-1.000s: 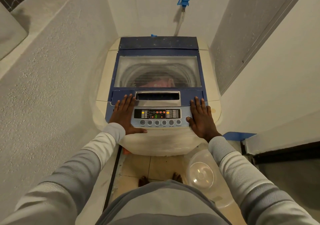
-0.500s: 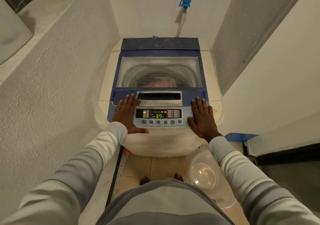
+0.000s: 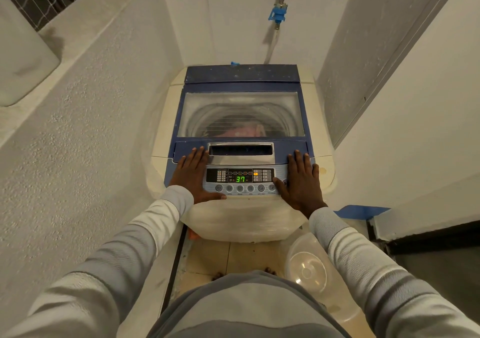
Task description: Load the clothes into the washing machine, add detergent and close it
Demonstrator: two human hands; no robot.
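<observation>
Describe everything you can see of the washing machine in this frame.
The washing machine is a cream top-loader with a blue top, standing in a narrow alcove between white walls. Its lid, blue-framed with a clear window, lies closed; pink cloth shows in the drum beneath. The front control panel has a row of round buttons and a lit green 37. The left hand and right hand rest flat at either end of the panel.
</observation>
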